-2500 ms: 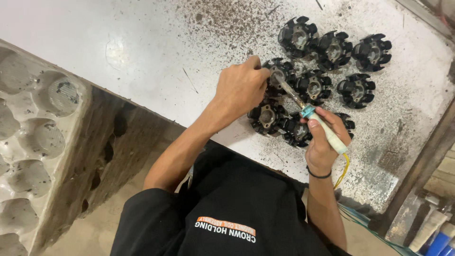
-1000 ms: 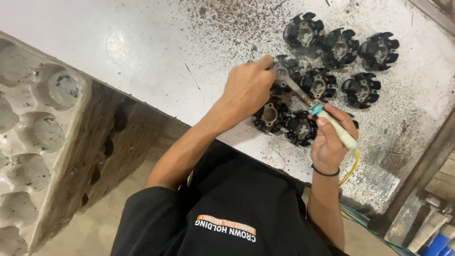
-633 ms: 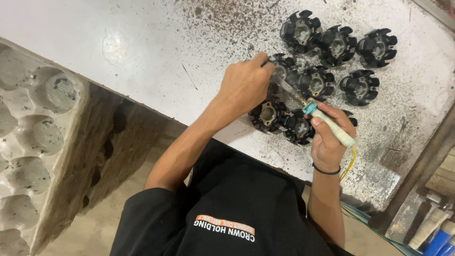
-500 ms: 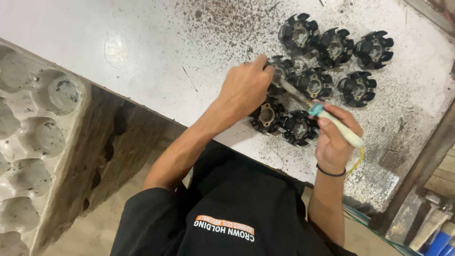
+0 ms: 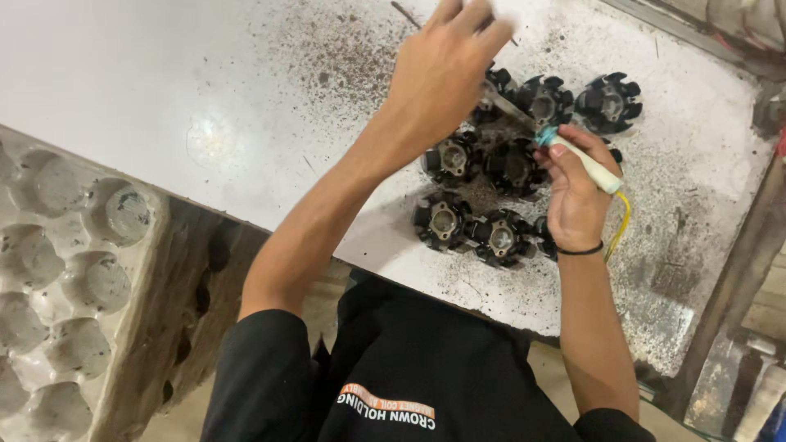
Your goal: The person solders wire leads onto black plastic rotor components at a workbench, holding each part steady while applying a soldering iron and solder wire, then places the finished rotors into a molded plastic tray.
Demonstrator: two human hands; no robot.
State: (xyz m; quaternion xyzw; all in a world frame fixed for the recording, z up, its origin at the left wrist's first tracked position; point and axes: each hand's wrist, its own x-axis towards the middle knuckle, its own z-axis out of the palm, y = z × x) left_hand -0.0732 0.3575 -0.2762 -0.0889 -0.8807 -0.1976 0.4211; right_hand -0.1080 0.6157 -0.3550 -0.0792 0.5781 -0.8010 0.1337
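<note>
Several round black slotted parts (image 5: 443,221) lie clustered on a white table (image 5: 164,74). My right hand (image 5: 573,200) grips a soldering iron (image 5: 585,164) with a white handle, a teal collar and a yellow cord. Its metal tip points left over the upper parts (image 5: 544,100). My left hand (image 5: 442,74) is raised above the cluster's left side, with the fingers bunched together at the top edge. Blur hides whether anything is pinched between them. My black shirt fills the bottom of the view.
Dark specks and debris (image 5: 344,49) cover the table around the parts. A grey moulded pulp tray (image 5: 65,270) with round cups stands at the left, below the table edge. A metal frame (image 5: 737,270) runs along the table's right side.
My left hand has lifted off the parts and moved up toward the camera. My right hand still holds the iron over the cluster. The view has drawn closer.
</note>
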